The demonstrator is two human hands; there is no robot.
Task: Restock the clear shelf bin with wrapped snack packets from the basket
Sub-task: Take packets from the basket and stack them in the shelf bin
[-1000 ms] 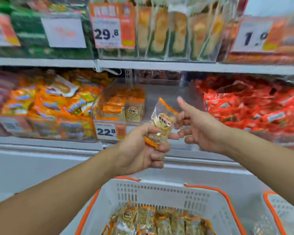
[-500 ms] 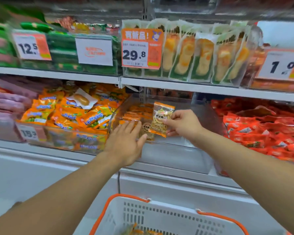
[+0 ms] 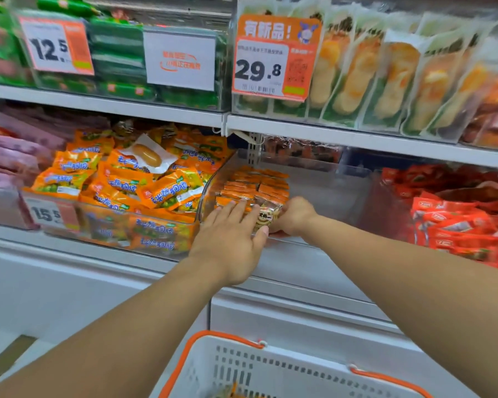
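The clear shelf bin [image 3: 337,191] sits on the middle shelf, with a stack of orange-edged wrapped snack packets [image 3: 253,183] at its left side. My right hand [image 3: 295,215] is down in the bin, shut on one snack packet [image 3: 266,219] with a round label, held against the front of that stack. My left hand [image 3: 230,239] lies flat and open against the bin's front left, fingers spread, touching the same packet's edge. The white basket [image 3: 242,369] with orange handles is below; only a scrap of its packets shows at the bottom edge.
A bin of orange-and-green packets [image 3: 144,193] stands left of the clear bin. Red packets [image 3: 457,219] fill the bin to the right. The upper shelf [image 3: 328,136] overhangs closely, carrying price tags and tall pouches [image 3: 385,79].
My right hand has lowered the packet from above the bin down against the stack. My left hand slid up and right along the bin front. The view moved closer to the shelf.
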